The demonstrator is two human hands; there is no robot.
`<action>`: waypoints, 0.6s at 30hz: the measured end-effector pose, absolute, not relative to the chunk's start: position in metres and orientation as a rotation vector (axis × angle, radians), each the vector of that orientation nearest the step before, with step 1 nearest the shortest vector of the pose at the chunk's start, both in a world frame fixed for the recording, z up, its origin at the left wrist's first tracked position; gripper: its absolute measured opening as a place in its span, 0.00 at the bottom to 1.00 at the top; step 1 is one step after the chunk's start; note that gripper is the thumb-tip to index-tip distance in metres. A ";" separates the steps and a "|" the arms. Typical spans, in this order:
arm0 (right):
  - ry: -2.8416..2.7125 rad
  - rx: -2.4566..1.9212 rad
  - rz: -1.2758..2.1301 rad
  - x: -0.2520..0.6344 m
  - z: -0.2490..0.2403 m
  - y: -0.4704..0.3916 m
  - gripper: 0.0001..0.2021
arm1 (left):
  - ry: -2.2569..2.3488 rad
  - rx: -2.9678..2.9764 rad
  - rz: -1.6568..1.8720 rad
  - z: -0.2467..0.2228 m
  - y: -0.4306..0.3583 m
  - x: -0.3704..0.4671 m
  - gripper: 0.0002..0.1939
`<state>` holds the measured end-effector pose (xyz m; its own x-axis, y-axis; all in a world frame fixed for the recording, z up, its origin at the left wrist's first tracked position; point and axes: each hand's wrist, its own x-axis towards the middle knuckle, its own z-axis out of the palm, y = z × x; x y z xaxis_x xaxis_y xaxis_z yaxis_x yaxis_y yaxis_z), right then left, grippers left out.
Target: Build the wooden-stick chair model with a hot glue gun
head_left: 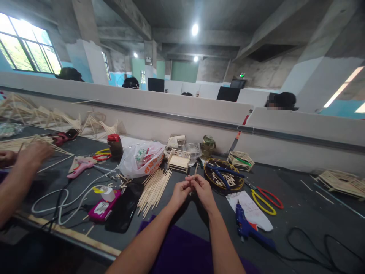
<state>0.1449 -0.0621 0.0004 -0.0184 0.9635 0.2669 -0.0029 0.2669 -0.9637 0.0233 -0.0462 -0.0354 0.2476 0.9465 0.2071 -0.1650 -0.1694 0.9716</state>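
Observation:
Close together over the dark table, my left hand (180,193) and my right hand (203,191) are both closed, fingertips pinched on a thin wooden stick (196,168) that points up and away from me. Its lower part is mostly hidden by the fingers. A loose bundle of similar sticks (155,190) lies left of my left hand. Beyond my hands sits a small stick-built model (179,160). To the right of my right hand is a round basket (207,182) holding short stick pieces, with blue-handled pliers (219,176) across it.
A blue glue gun (246,226) and paper (261,213) lie right, near red-and-yellow-handled scissors (266,199). Left are a black phone (122,209), a magenta power strip (104,205), cables, a plastic bag (142,158) and a pink glue gun (81,167). Another person's hand (37,154) works far left.

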 end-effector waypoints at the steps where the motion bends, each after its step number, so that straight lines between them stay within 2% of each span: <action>1: -1.336 -1.002 1.039 0.145 0.000 -0.063 0.09 | 0.812 1.352 1.199 -0.035 -0.046 0.023 0.14; 6: -1.243 -1.002 1.143 0.144 0.001 -0.065 0.12 | 0.773 1.333 1.168 -0.035 -0.046 0.023 0.19; 12: -1.303 -0.983 1.070 0.145 0.003 -0.064 0.13 | 0.721 1.298 1.168 -0.041 -0.045 0.024 0.18; 18: -1.281 -0.983 1.139 0.146 0.003 -0.066 0.14 | 0.715 1.286 1.167 -0.036 -0.047 0.024 0.23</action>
<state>0.1456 -0.0658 0.0030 -0.0492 0.9794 0.1957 -0.0801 0.1914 -0.9782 0.0237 -0.0467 -0.0360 0.3082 0.9318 0.1915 -0.2530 -0.1138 0.9607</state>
